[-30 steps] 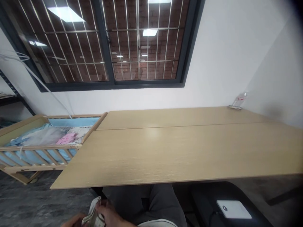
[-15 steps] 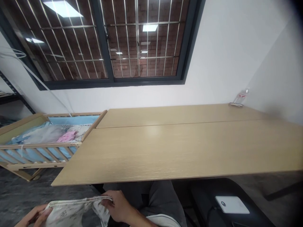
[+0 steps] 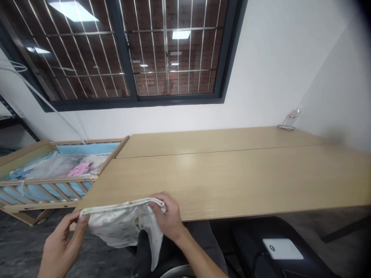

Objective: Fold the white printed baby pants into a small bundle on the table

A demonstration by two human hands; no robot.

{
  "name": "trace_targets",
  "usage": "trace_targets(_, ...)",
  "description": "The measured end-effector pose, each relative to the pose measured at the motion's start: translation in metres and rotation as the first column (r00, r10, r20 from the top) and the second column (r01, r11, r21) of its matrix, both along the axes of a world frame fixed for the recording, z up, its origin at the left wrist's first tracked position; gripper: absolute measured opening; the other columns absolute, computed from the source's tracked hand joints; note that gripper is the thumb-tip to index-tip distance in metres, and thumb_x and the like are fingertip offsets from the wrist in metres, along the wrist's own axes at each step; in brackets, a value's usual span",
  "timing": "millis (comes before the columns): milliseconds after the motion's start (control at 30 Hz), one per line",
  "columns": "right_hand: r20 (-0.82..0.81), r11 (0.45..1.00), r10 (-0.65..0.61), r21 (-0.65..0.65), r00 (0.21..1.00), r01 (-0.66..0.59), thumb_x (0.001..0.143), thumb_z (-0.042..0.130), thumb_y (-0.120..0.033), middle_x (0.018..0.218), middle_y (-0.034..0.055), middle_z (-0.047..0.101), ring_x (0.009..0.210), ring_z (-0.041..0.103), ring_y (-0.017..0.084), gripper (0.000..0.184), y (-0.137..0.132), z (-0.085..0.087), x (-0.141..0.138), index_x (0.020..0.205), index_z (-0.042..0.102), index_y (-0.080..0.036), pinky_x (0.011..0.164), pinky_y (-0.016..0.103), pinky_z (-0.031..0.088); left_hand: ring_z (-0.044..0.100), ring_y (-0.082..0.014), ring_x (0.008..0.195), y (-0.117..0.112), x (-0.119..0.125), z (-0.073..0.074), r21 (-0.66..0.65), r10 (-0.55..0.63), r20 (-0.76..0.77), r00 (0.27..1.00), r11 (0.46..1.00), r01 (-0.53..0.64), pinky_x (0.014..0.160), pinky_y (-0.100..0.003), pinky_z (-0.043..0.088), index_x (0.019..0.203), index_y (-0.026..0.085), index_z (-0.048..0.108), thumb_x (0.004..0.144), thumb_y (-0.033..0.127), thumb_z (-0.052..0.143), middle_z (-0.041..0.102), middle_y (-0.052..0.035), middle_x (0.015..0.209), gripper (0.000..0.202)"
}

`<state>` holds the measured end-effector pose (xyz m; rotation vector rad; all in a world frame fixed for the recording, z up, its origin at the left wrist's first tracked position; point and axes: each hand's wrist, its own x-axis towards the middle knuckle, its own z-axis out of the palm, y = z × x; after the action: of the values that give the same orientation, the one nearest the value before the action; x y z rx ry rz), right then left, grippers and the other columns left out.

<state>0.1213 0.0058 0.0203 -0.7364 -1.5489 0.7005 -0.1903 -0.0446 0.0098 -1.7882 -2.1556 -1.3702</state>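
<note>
A thin white cloth (image 3: pixel 116 227) with a faint print, perhaps a small garment, is stretched between my two hands over the front left edge of the wooden table (image 3: pixel 220 181). My left hand (image 3: pixel 65 239) pinches its left end between thumb and fingers. At the other end, my right hand (image 3: pixel 168 216) is closed on the gathered top edge. The top edge runs nearly straight between the hands, while the lower part hangs loose below the tabletop, with a longer tail under my right hand. I cannot tell its exact kind.
Left of the table stands a wooden crib (image 3: pixel 49 181) with blue lining, a pink cloth (image 3: pixel 79 169) and other bedding. A clear plastic bottle (image 3: pixel 290 117) is at the table's far right. On a black seat (image 3: pixel 269 235) at right lies a white phone (image 3: pixel 282 249). A barred window (image 3: pixel 174 50) is ahead.
Both hands have risen and moved to the right, carrying the cloth from below the table to its front edge. The cloth now shows more fully. The camera view has shifted slightly.
</note>
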Motion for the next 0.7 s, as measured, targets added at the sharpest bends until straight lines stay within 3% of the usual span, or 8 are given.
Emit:
trace_targets(100,-0.01,0.983,-0.132,0.129,0.991,0.133,0.096,0.063,-0.031,0.093,0.0077,0.072,0.086,0.067,0.02,0.016,0.021,0.031,0.031,0.104,0.072,-0.022,0.08,0.033,0.054,0.068,-0.0225,0.088,0.029,0.041,0.032,0.063,-0.107,0.037,0.994,0.993,0.104,0.075,-0.03,0.053,0.102,0.023,0.064,0.089,0.07,0.05,0.073,-0.0031,0.096,0.051)
trace_targets(200,-0.018,0.956,-0.239,0.17,0.971,0.238,0.095,0.064,-0.033,0.093,0.0073,0.072,0.086,0.067,0.02,0.016,0.05,0.05,0.058,0.102,0.072,-0.021,0.08,0.033,0.055,0.067,-0.0227,0.091,0.067,0.082,0.06,0.107,-0.192,0.007,0.981,0.976,0.19,0.078,-0.03,0.052,0.101,0.021,0.064,0.092,0.066,0.047,0.072,-0.0045,0.096,0.049)
trace_targets(300,-0.008,0.938,-0.324,0.127,0.946,0.323,0.093,0.065,-0.039,0.095,0.0072,0.073,0.09,0.068,0.021,0.022,0.084,0.055,0.082,0.101,0.071,-0.02,0.083,0.033,0.054,0.067,-0.021,0.087,0.113,0.113,0.069,0.096,-0.339,0.052,0.939,0.938,0.333,0.078,-0.03,0.052,0.102,0.019,0.064,0.096,0.061,0.045,0.073,-0.0056,0.096,0.046)
trace_targets(400,0.087,0.933,-0.357,0.069,0.93,0.352,0.092,0.064,-0.043,0.102,0.0071,0.074,0.096,0.068,0.022,0.029,0.123,0.045,0.106,0.108,0.069,-0.019,0.087,0.033,0.051,0.069,-0.021,0.09,0.162,0.134,0.058,-0.063,-0.418,0.082,0.905,0.904,0.423,0.077,-0.029,0.052,0.11,0.017,0.063,0.1,0.056,0.038,0.075,-0.008,0.101,0.048)
trace_targets(500,0.258,0.942,-0.322,-0.004,0.911,0.334,0.094,0.058,-0.04,0.103,0.0063,0.074,0.096,0.067,0.022,0.028,0.161,0.019,0.129,0.108,0.068,-0.018,0.089,0.034,0.049,0.07,-0.0208,0.091,0.201,0.149,0.035,-0.223,-0.417,0.023,0.909,0.884,0.411,0.076,-0.029,0.05,0.11,0.015,0.063,0.102,0.046,0.035,0.075,-0.01,0.103,0.042)
trace_targets(700,0.56,0.932,-0.204,-0.14,0.803,0.335,0.094,0.054,-0.029,0.101,0.006,0.074,0.093,0.067,0.021,0.021,0.207,-0.04,0.15,0.107,0.067,-0.019,0.084,0.03,0.05,0.069,-0.024,0.094,0.238,0.172,-0.009,-0.411,-0.4,-0.13,0.907,0.854,0.318,0.075,-0.03,0.047,0.099,0.018,0.064,0.102,0.036,0.039,0.075,-0.0126,0.1,0.032)
